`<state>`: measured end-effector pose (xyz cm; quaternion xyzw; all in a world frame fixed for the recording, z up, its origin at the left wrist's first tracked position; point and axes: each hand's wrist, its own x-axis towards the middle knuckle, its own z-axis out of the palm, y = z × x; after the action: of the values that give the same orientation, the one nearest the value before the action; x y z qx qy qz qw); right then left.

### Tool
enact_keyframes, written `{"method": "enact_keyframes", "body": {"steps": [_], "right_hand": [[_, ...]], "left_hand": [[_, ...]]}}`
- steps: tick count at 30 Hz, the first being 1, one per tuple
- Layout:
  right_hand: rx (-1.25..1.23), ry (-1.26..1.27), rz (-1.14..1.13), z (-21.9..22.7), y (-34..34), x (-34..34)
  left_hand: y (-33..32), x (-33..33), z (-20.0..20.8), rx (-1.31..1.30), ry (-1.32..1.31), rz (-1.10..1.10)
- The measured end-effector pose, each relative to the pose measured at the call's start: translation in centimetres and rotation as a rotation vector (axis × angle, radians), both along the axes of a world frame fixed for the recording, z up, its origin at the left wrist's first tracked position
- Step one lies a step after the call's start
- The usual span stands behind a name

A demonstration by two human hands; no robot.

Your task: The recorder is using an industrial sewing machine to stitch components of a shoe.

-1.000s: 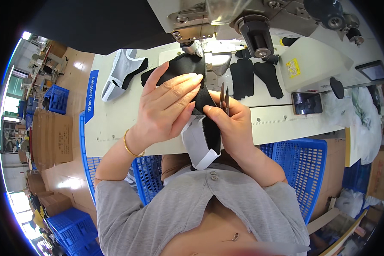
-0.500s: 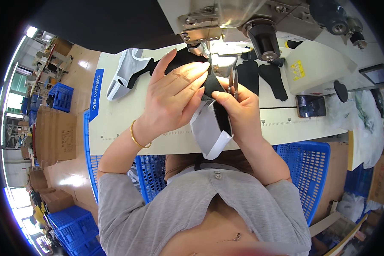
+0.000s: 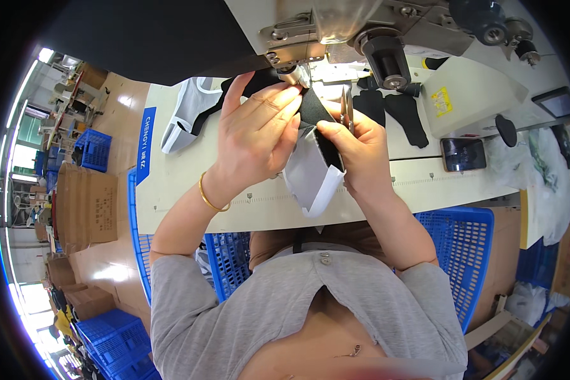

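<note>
A grey-and-black shoe upper (image 3: 305, 180) with a white edge hangs over the table's front edge, its black strip running up to the sewing machine's presser foot (image 3: 303, 77). My left hand (image 3: 253, 130) has its fingers long and together, tips and thumb against the black strip beside the foot; the little finger is raised. Lower down, my right hand (image 3: 361, 142) pinches the upper's edge between thumb and fingers. Small metal snips (image 3: 346, 109) are also tucked in that hand, blades pointing away from me. What lies under my left fingers is hidden.
Another grey-and-black upper (image 3: 182, 120) lies to the left. Black cut pieces (image 3: 404, 120) and a phone-like device (image 3: 462, 155) are on the right. The machine head (image 3: 361, 38) overhangs my hands. Blue baskets (image 3: 456, 253) stand below the table's edge.
The shoe upper has moved slightly away from me toward the machine, its lower end rising. Both hands keep their grip with only small shifts.
</note>
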<state>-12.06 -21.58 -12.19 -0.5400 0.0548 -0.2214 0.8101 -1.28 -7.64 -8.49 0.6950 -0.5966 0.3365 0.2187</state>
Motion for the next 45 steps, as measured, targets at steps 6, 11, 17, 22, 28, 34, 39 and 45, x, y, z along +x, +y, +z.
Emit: {"method": "enact_keyframes", "body": {"steps": [6,11,17,22,28,34,39,45], "right_hand": [[-0.045,0.007,-0.005,-0.4,-0.2,0.3],[0.032,0.042,0.059,-0.1,-0.4,-0.1],[0.052,0.002,0.055,-0.9,-0.7,0.0],[-0.187,0.012,-0.061,-0.9,-0.6,0.1],[-0.223,0.074,0.023,-0.9,1.1,0.3],[-0.69,-0.087,-0.238,-3.6,0.9,-1.2],[-0.72,-0.258,-0.219,-2.1,0.7,-0.4],[-0.827,-0.26,-0.147,-2.7,1.3,-0.7]], "left_hand": [[0.0,0.0,-0.3,-0.026,0.012,0.02],[-0.2,-1.1,-1.5,-0.588,0.318,0.048],[0.2,-0.5,-1.4,-0.616,1.551,-0.087],[-0.7,0.0,-1.5,-0.448,1.579,-0.083],[0.0,1.7,-2.1,-0.543,1.642,-0.017],[4.6,0.3,-1.5,-0.116,0.911,0.206],[6.0,-0.6,-1.1,-0.109,0.625,0.33],[6.0,1.4,1.6,0.087,0.642,0.408]]}}
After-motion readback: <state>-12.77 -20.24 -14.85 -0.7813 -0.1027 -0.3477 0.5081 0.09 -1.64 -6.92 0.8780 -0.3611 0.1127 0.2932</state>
